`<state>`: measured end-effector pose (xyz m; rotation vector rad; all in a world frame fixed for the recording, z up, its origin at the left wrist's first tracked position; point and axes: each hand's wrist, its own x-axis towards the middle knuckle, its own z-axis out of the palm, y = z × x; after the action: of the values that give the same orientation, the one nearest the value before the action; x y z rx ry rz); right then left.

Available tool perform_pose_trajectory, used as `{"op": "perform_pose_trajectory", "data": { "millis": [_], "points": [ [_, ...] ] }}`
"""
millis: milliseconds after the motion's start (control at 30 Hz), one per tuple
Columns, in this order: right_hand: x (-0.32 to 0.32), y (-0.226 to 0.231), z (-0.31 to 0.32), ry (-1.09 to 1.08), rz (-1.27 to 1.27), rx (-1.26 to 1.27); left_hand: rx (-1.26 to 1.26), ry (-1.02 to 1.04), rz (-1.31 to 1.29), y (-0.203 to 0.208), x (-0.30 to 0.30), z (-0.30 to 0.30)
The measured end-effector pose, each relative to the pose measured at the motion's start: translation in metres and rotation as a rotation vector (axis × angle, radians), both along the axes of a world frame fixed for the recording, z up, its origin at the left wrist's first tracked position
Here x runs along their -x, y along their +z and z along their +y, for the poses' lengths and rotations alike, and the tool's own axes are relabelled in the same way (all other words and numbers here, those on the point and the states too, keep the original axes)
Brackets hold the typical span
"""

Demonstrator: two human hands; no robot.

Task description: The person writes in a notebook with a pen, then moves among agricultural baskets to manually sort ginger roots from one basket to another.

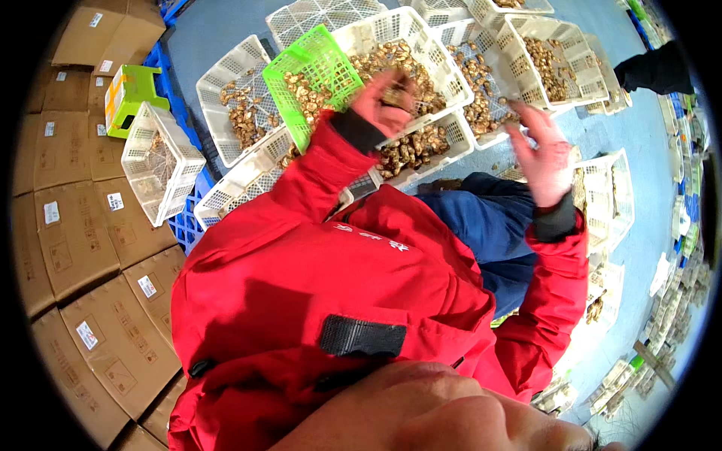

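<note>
My left hand [382,105], partly smeared by motion, is curled around some brown mushroom-like pieces [395,93]. It is above a white crate [460,89] of similar brown pieces. A bright green basket [331,56], also part filled with them, sits tilted just left of that hand. My right hand [547,158] is raised off to the right, its thumb and fingers apart with nothing seen between them. Nearest to it is another white crate [492,137] of brown pieces. Below my left hand a lower white crate [455,129] shows more pieces, partly covered by my sleeve.
Further white crates stand at the left [218,83], far right [594,71] and right side [623,195]. Stacked cardboard boxes [79,233] line the left, beside a blue pallet [180,225] and a lime-green box [139,98]. A dark sleeve [658,69] reaches in from the right.
</note>
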<state>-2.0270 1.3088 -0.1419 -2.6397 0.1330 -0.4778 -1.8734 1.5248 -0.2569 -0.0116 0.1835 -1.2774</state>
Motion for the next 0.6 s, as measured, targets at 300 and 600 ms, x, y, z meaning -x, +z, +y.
{"op": "perform_pose_trajectory", "data": {
  "millis": [300,600],
  "points": [
    [0.213,0.006,-0.219,-0.695,-0.088,-0.812,-1.312,0.348,-0.599,-0.116,-0.278,0.282],
    [0.448,-0.098,-0.256,-1.173,-0.266,-0.938,-0.483,0.042,-1.285,0.01,-0.063,-0.136]
  ]
}}
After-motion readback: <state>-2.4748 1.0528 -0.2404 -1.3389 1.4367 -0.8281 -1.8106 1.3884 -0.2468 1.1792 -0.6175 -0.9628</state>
